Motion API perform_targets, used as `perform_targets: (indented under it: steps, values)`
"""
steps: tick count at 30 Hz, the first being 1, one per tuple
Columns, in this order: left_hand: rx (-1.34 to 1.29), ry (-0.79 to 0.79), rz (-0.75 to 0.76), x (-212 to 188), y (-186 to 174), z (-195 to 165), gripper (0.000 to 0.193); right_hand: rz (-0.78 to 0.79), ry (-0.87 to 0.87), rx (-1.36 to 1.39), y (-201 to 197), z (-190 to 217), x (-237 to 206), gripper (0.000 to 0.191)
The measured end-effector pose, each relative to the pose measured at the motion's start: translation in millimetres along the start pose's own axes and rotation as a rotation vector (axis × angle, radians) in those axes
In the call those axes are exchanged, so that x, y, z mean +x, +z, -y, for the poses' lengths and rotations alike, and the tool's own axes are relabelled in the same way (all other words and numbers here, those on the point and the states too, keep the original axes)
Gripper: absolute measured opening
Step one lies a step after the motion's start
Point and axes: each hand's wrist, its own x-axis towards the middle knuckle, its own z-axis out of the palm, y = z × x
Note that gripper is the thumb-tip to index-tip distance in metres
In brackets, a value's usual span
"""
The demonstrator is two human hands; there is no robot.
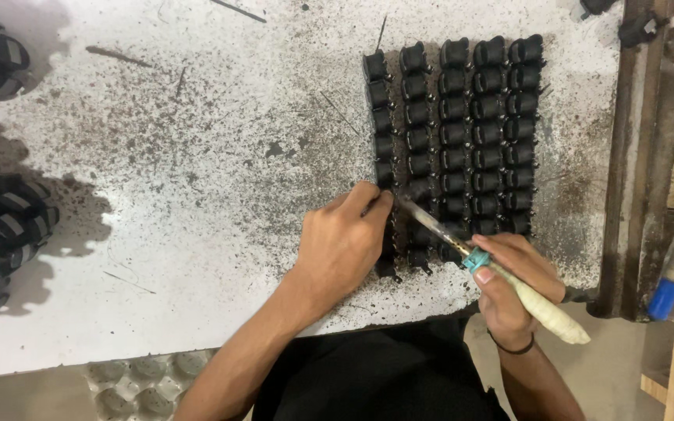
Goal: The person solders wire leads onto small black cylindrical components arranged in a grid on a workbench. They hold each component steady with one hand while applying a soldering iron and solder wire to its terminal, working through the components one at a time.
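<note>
- The right hand (512,284) is closed around a soldering iron (477,261), whose tip touches a black part (419,189) in the grid of black parts (454,140).
- The left hand (341,245) presses down on the near-left column; whether its grip encloses anything I cannot tell.
- Risk: its fingertips (376,201) sit just beside the tip, so a slip could burn them.
- The near edge of the surface (157,257) is close; open room lies left.

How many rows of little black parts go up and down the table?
5 columns of small black parts, side by side on the speckled white table. The left hand and right hand with its soldering iron hide the near ends, so single parts can't be counted.
</note>
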Motion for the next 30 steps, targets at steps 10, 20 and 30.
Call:
perform_targets:
  steps: [10,20,30]
  values:
    - [0.088,0.055,0.027,5.4,9.2,1.5,0.021,0.104,-0.01,0.024,-17.6,1.0,12.4,0.034]
    - [0.068,0.186,-0.227,56.8,-96.4,-44.9,0.029,-0.057,0.084,0.277,1.0,-7.8,21.7,0.033]
    - [0.021,0.02,-0.025,15.2,3.5,22.6,0.026,-0.021,0.09,0.014,6.7,-1.9,23.5,0.038]
